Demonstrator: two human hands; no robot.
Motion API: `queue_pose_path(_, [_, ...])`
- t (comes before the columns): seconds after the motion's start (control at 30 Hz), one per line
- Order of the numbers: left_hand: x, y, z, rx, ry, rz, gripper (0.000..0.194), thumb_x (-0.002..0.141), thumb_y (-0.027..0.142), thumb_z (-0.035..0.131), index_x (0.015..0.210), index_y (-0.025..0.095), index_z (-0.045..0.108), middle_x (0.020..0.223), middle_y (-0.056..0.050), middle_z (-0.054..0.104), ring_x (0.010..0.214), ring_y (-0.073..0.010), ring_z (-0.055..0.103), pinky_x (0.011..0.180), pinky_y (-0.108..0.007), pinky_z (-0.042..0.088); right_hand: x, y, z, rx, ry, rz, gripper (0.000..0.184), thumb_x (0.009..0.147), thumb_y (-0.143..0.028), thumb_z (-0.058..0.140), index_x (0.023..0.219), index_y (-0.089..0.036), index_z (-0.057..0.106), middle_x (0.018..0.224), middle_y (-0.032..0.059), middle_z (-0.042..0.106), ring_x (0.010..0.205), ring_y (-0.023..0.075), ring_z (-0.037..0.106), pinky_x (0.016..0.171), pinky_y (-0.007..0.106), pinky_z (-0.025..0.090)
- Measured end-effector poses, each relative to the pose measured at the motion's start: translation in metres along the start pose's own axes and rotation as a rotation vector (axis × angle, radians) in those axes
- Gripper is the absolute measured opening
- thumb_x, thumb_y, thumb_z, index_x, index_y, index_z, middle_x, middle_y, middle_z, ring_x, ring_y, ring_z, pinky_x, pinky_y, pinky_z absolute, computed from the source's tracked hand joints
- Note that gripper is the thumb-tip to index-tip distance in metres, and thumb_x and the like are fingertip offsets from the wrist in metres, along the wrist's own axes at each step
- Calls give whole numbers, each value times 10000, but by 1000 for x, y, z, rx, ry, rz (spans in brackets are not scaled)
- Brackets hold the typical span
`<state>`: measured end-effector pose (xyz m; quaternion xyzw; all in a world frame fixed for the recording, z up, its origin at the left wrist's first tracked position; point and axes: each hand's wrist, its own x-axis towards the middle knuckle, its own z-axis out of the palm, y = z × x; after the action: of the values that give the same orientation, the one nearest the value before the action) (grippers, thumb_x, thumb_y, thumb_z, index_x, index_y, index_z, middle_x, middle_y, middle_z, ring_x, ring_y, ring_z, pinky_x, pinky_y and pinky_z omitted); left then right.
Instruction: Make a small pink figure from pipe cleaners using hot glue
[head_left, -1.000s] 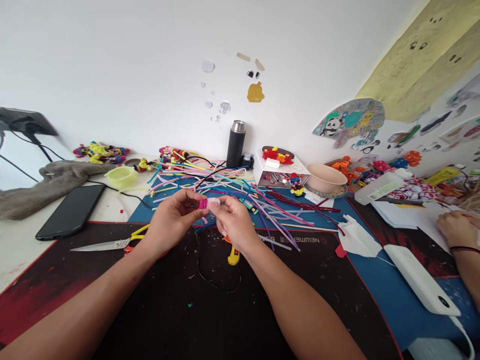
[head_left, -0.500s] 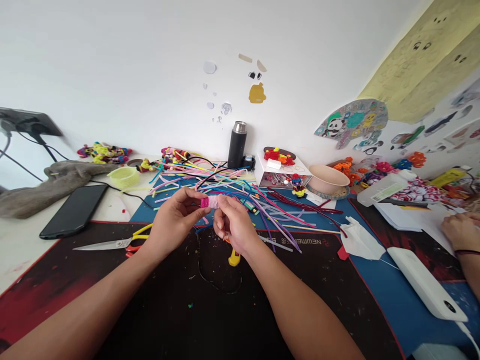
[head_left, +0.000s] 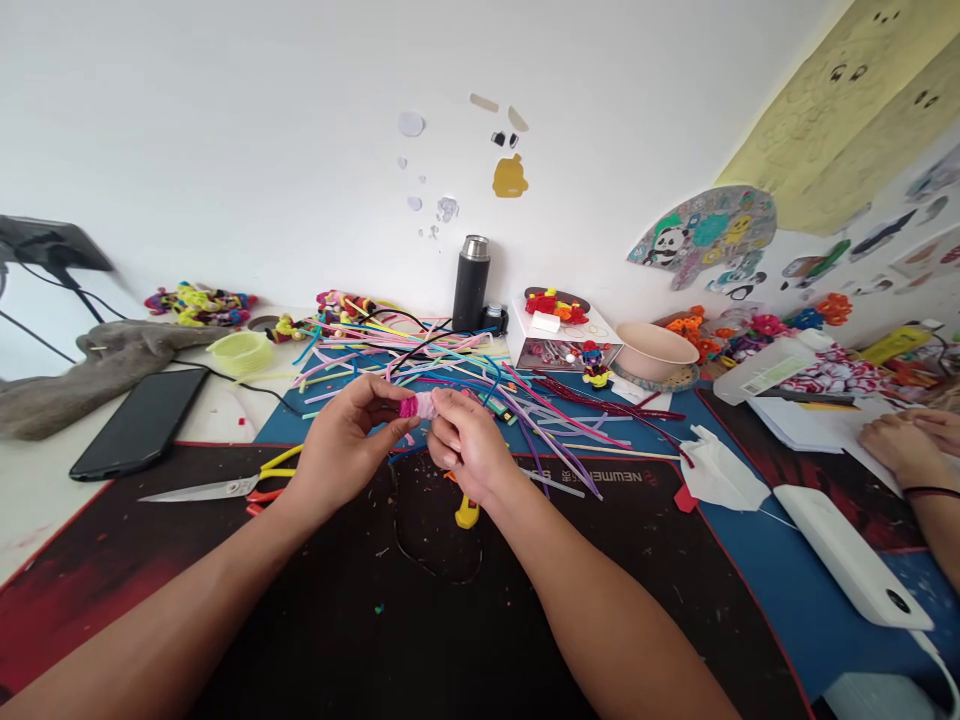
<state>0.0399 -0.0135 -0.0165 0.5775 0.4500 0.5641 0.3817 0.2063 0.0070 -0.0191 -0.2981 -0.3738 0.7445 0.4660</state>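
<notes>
A small pink-and-magenta coil of pipe cleaner [head_left: 421, 405] is held in the air between both hands. My left hand [head_left: 352, 440] pinches its magenta end between thumb and fingers. The pale pink end is gripped by my right hand [head_left: 469, 440], whose curled fingers hide part of it. Beneath the right hand a yellow utility knife [head_left: 466, 513] lies on the black mat [head_left: 420, 640]. Scissors [head_left: 217, 488] with yellow and red handles rest beside my left wrist. Behind the hands spreads a pile of colourful pipe cleaners [head_left: 555, 415].
A phone [head_left: 140, 422] lies at the left by a piece of driftwood [head_left: 52, 390]. At the back stand a black thermos [head_left: 471, 285], a white box [head_left: 525, 345] and a pinkish bowl [head_left: 656, 352]. On the right are a white power bank [head_left: 851, 555] and another person's hands [head_left: 896, 445].
My hands keep hold of the coil in nearly the same pose. The view has shifted slightly. At the right, more of the other person's hands now shows.
</notes>
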Motion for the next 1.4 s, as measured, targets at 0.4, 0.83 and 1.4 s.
queue_pose_path(0.4, [0, 5, -1, 0, -1, 30, 299, 777, 371, 945, 982, 240, 770, 976, -45, 751, 920, -246, 728, 872, -380, 618, 2, 5, 0, 73, -12, 36, 433, 809, -505, 839, 794, -246, 493, 420, -147, 327, 355, 70, 259, 409, 251, 135])
queue_pose_path(0.83, [12, 13, -10, -316, 61, -208, 392, 625, 416, 1038, 953, 268, 883, 1016, -61, 836, 976, -271, 735, 916, -393, 593, -7, 3, 10, 18, -67, 64, 445, 857, -562, 797, 832, -244, 486, 523, -113, 466, 373, 72, 362, 408, 242, 171])
queue_pose_path(1.4, [7, 14, -8, -423, -57, -309, 555, 714, 424, 991, 1221, 250, 846, 1115, -100, 852, 1103, -312, 760, 1032, -412, 542, -9, 1, 13, 58, -152, 114, 613, 811, -668, 862, 664, -227, 463, 437, -105, 404, 360, 66, 309, 407, 246, 186])
